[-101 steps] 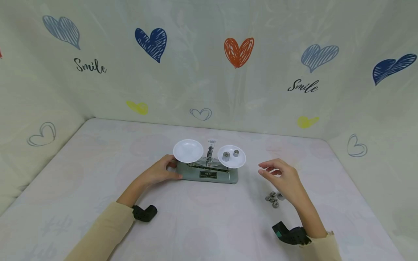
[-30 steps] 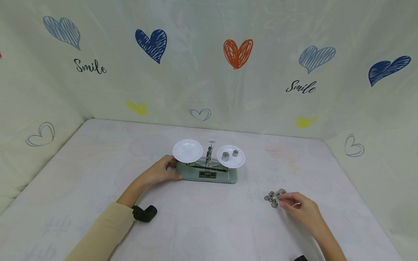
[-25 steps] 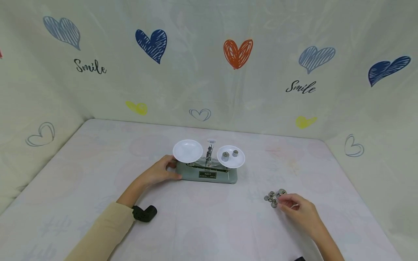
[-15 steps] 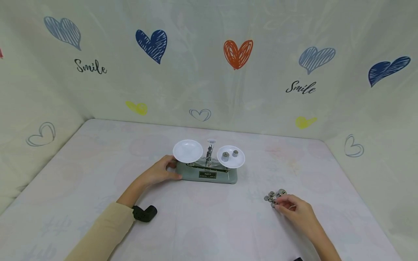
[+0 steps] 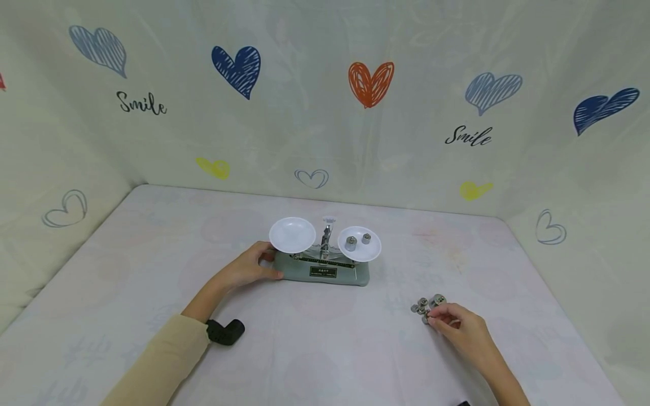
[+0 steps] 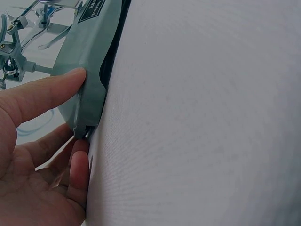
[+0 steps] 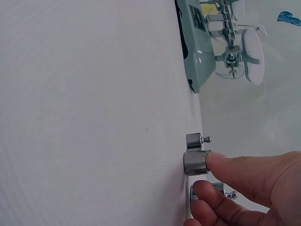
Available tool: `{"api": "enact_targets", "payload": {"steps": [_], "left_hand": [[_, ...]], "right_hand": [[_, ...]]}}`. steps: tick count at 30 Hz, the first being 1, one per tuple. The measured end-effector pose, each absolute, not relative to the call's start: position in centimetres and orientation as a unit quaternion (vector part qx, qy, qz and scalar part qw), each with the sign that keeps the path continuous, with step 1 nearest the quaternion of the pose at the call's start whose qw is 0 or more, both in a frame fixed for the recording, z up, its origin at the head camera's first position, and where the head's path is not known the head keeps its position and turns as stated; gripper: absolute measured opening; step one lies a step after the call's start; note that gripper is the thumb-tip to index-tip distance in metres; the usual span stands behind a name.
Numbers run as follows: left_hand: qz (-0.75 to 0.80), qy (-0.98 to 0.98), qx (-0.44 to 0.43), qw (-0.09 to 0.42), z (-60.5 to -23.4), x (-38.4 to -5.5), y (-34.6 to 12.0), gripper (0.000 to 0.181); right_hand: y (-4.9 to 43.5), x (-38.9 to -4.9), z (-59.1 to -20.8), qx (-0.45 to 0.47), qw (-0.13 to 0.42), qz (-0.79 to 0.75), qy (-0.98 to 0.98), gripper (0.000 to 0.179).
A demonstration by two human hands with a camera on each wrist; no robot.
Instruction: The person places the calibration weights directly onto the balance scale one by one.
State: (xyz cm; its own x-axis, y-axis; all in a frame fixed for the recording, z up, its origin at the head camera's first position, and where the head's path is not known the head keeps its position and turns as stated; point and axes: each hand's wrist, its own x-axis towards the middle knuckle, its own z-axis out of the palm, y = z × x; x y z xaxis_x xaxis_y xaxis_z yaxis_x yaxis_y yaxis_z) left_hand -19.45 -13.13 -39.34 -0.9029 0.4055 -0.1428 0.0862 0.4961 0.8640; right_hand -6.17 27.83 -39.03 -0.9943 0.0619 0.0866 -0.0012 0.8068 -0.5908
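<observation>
That right hand [image 5: 464, 332] has come down front-right of the grey-green metal balance [image 5: 323, 272], pinching a silvery knobbed weight [image 7: 194, 163], seemingly unlifted; the left hand [image 5: 247, 267] grips the balance.

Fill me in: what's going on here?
A person is working with a balance scale. The left hand holds the left end of its base. The right hand is at a small metal weight in the group on the table, its thumb touching the top; whether it has a full pinch isn't clear. Two other weights stand on the right pan.
</observation>
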Motion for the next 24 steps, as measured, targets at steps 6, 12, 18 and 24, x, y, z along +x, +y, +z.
{"api": "enact_targets", "payload": {"steps": [6,12,18,24], "left_hand": [[0.483,0.847,0.146,0.167,-39.4,-19.5,-13.1,0.073],[0.483,0.847,0.147,0.167,-39.5,-19.5,-13.1,0.073],[0.482,0.848,0.142,0.169,-39.4,-19.5,-13.2,0.073],[0.481,0.848,0.141,0.171,-39.2,-19.5,-13.1,0.074]], "right_hand": [[27.8,-6.0,-39.1,0.008,0.084,0.299,-0.951,0.011],[27.8,-6.0,-38.7,0.046,0.125,0.304,-0.943,0.017],[27.6,-6.6,-37.0,0.067,0.134,0.297,-0.943,0.015],[27.1,-7.6,-35.2,0.077,0.133,0.278,-0.948,0.012]]}}
